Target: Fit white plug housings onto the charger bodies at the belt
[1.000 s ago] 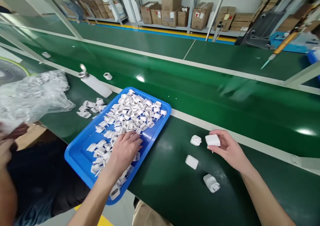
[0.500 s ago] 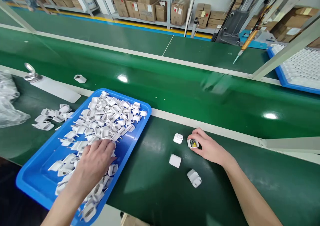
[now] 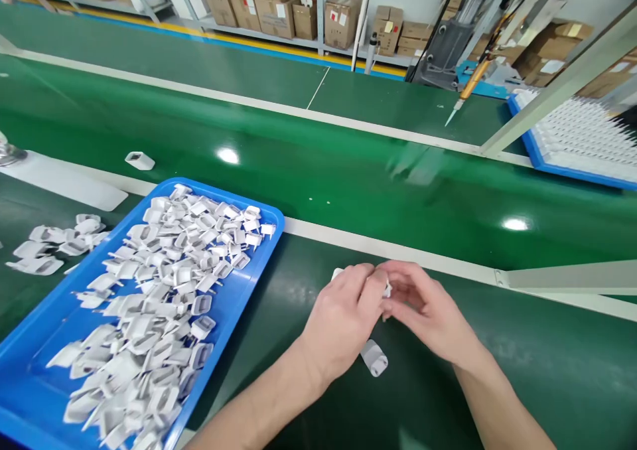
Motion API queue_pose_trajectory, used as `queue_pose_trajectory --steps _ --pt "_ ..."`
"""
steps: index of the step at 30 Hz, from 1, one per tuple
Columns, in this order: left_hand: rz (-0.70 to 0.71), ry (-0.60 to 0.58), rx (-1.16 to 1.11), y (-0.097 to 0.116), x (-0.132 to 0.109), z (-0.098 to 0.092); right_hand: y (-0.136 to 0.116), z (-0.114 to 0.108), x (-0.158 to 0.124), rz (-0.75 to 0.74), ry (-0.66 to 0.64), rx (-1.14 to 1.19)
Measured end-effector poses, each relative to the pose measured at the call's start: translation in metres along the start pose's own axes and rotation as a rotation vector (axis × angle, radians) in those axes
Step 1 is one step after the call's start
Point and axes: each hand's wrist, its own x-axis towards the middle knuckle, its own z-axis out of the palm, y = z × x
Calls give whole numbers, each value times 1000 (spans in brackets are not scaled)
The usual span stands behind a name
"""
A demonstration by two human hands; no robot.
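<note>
Above the dark green bench, my left hand (image 3: 343,320) and my right hand (image 3: 430,314) meet with fingers closed. A small white charger housing (image 3: 387,290) shows between their fingertips. My right hand grips it; what my left fingers pinch is hidden behind the knuckles. Just below my hands lies another white charger (image 3: 374,358). The edge of a white piece (image 3: 337,273) peeks out behind my left hand. To the left stands a blue tray (image 3: 34,377) heaped with white plug pieces (image 3: 144,310), some with pins showing.
Several loose white plug pieces (image 3: 64,241) lie left of the tray. One white housing (image 3: 140,160) sits on the shiny green surface beyond. An orange-bodied dispenser (image 3: 472,81) hangs at the back right, near a blue tray of white parts (image 3: 572,131). A metal post (image 3: 557,81) rises there.
My left hand has left the tray and come right to meet my right hand at the charger housing. The view has shifted, so the tray sits further left.
</note>
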Motion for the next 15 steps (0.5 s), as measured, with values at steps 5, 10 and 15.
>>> queue_pose_trajectory --steps 5,10,15 --pt "59 -176 133 -23 14 2 45 -35 -9 28 206 192" --pt "252 -488 309 -46 24 7 77 -51 -21 60 337 351" --pt "317 -522 403 -39 34 28 90 -48 -20 34 322 490"
